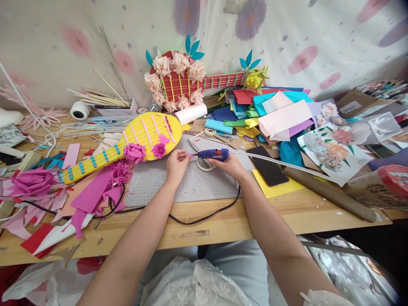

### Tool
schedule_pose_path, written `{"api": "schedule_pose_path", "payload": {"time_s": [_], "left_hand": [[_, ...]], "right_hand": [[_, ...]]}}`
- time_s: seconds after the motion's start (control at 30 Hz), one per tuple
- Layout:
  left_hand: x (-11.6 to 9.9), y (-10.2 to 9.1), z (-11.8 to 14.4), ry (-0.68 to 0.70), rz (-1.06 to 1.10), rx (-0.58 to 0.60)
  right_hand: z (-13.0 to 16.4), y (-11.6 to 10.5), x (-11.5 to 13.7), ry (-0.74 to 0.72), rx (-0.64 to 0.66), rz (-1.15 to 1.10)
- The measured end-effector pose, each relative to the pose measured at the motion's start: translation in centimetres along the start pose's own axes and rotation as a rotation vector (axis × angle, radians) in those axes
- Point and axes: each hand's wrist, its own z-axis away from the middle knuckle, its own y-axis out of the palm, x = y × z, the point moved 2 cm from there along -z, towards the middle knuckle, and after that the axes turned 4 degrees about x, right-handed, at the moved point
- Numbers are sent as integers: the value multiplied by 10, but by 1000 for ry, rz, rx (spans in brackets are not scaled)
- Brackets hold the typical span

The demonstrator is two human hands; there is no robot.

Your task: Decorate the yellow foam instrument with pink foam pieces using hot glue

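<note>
Cluttered craft table — right hand grips glue gun, left hand pinches a pink scrap

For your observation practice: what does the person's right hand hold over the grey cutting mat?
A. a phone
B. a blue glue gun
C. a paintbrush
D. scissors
B: the right hand grips a blue glue gun, nozzle towards the left hand.
</note>
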Motion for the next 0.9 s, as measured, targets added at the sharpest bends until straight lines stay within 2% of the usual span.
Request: {"api": "schedule_pose_path", "payload": {"time_s": [0.77, 0.9], "left_hand": [[4, -1, -1, -6, 51, -1], [2, -1, -2, -40, 118, -8]], "right_hand": [[5, -3, 5, 9, 62, 49], [7, -8, 7, -6, 86, -32]]}}
